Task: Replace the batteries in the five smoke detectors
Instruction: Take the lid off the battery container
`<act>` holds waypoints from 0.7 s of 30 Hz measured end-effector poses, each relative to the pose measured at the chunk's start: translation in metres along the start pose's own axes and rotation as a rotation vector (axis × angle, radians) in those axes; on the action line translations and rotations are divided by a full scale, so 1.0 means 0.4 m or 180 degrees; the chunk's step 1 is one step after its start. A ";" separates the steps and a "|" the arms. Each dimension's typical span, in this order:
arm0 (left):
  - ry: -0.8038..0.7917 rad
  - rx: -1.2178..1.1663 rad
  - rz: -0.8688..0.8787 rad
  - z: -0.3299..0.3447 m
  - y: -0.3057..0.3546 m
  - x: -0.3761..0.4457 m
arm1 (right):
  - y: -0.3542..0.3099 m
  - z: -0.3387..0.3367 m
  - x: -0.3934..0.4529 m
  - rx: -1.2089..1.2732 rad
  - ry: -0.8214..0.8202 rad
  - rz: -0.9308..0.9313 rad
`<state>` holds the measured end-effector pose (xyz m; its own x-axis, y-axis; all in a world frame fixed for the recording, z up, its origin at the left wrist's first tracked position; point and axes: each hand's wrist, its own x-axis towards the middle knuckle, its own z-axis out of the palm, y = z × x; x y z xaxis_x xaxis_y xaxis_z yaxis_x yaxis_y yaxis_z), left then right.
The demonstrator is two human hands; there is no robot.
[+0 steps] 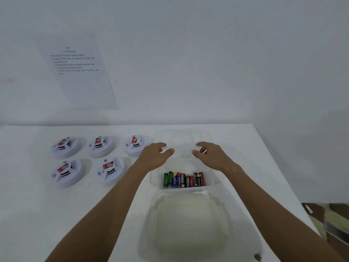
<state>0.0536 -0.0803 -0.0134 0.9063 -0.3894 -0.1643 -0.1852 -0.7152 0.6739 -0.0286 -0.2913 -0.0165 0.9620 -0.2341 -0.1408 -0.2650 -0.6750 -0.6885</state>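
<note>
On the white table there are 5 smoke detectors, white and round, each with a red label on top. 3 of them stand in the far row and 2 in the near row, all on the left part of the table.

To the right of them is a clear plastic container with its lid off. Inside it lie the batteries, side by side in 1 row: green, blue, black and red ones. Just behind this container stands a second clear container, very hard to see against the white.

Both arms reach forward over the table. The left hand and the right hand are near each other above the far edge of the battery container. Their fingers are loosely bent and spread, and they hold nothing that I can see. Whether the fingertips touch the clear plastic, I cannot tell.

A printed paper sheet hangs on the wall behind the table; its text is too blurred to read.
</note>
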 end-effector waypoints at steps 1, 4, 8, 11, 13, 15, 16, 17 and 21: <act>-0.0036 -0.0030 -0.0021 -0.001 -0.007 -0.008 | -0.001 -0.005 -0.007 -0.0011 -0.0069 0.0009; -0.0263 -0.0063 -0.0006 -0.008 -0.036 -0.035 | 0.000 -0.015 -0.035 -0.0116 -0.0378 0.0016; -0.0126 0.0145 0.0260 -0.003 -0.064 -0.057 | 0.026 -0.010 -0.055 -0.0282 -0.0420 -0.0161; 0.0113 0.0195 0.0328 0.002 -0.065 -0.058 | 0.040 0.000 -0.050 -0.0241 -0.0215 -0.0249; 0.0206 0.0136 0.0279 0.004 -0.061 -0.054 | 0.045 0.008 -0.042 -0.0092 -0.0067 -0.0238; 0.0326 0.0057 0.0218 0.007 -0.055 -0.047 | 0.049 0.015 -0.037 0.0125 0.0074 -0.0178; 0.0381 0.0021 0.0205 0.007 -0.052 -0.045 | 0.050 0.019 -0.035 0.0222 0.0147 -0.0144; 0.0419 -0.0019 0.0202 0.008 -0.048 -0.043 | 0.052 0.024 -0.034 0.0316 0.0218 -0.0106; 0.0485 -0.0315 0.0181 0.020 -0.034 -0.038 | 0.055 0.039 -0.034 0.0534 0.0369 -0.0024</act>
<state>0.0392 -0.0693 -0.0259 0.9439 -0.3299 -0.0180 -0.2063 -0.6312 0.7477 -0.0464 -0.2922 -0.0408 0.9473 -0.3150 -0.0589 -0.2337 -0.5532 -0.7996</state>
